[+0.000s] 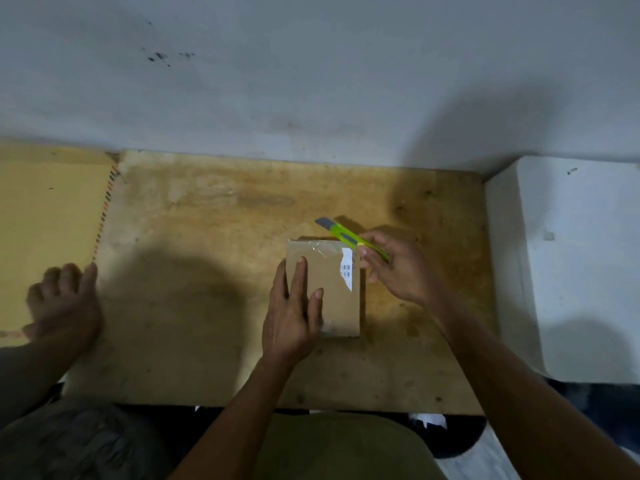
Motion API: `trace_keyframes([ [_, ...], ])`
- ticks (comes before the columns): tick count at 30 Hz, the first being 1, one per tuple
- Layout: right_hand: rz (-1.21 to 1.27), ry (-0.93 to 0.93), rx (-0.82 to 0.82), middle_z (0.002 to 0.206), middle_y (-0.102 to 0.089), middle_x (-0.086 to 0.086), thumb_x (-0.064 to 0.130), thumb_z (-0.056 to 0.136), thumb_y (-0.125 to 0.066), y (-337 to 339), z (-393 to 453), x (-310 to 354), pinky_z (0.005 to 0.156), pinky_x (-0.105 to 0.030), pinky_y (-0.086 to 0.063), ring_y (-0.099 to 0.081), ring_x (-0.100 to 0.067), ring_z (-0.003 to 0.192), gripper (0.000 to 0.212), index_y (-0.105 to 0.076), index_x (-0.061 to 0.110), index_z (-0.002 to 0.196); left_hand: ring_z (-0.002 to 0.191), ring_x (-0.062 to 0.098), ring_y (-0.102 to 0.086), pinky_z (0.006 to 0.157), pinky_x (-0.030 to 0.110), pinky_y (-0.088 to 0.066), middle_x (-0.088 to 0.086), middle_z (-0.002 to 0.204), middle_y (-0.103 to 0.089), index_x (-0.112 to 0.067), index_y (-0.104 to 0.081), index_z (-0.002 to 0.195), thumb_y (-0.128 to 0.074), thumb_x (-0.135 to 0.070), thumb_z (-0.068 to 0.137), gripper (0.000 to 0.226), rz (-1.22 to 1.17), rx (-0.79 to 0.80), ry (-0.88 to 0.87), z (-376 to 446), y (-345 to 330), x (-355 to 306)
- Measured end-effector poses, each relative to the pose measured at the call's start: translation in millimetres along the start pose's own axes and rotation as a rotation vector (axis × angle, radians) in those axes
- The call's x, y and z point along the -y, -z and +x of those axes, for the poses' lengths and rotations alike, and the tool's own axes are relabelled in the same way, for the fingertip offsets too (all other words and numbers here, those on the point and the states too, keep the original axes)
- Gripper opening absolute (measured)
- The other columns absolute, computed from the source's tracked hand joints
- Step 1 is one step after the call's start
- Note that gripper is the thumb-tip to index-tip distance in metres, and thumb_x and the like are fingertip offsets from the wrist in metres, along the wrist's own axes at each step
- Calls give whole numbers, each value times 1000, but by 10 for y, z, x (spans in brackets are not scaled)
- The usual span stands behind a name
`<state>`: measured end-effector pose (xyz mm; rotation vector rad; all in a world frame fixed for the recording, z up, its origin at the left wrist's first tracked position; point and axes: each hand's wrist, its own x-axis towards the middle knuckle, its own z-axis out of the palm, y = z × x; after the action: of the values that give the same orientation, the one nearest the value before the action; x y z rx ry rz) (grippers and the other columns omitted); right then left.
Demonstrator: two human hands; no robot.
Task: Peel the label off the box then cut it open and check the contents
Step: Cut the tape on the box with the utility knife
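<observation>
Small brown box (332,292) lying flat on wooden table (207,220), right of centre, near front edge. Clear tape across top face, glinting at far edge. White barcode label (347,268) stuck along right edge of top, only a narrow strip showing; whether partly lifted cannot be told.

Left hand (294,313) flat on left half of box, fingers straight, pressing down to steady. Right hand (398,268) curled round green utility knife (349,237), held above far right corner of box, grey tip pointing away and left, clear of cardboard. Blade out or retracted: cannot tell.

Third hand (65,303), another person's, resting at left edge of table beside yellow sheet (48,220).

Judged step: transition from label to cutting; label apparently not fully removed. Next move calls for tip brought down onto tape seam, shallow cut, left fingers kept out of blade path, contents spared.
</observation>
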<state>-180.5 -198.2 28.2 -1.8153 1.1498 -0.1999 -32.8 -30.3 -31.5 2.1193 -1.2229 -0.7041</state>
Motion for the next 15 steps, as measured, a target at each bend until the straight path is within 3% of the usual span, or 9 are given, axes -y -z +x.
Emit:
trace_keyframes([
  [3,-153,80,69,93,-72,2,31,98,-54,43,95,23,66,-29,-51,-67,-7,65,22,-60,21,117,148,29,-27,105,41,-45,13,164,-16,-30,-17,158,-35,-51,100,63,19,-13,1,-3,-10,2],
  [7,-248,204,142,110,-68,-3,25,100,-51,54,216,45,83,-38,-50,-60,-20,95,32,-58,20,130,146,30,-31,105,42,-46,14,163,-18,-29,-17,157,-32,-52,100,63,27,-6,0,5,-9,4],
  [15,-376,303,292,129,-64,-7,19,101,-48,100,391,164,86,-38,-51,-62,-26,105,43,-47,21,143,146,30,-31,105,44,-46,13,163,-18,-26,-20,158,-35,-49,101,63,36,-9,-7,11,-6,8],
])
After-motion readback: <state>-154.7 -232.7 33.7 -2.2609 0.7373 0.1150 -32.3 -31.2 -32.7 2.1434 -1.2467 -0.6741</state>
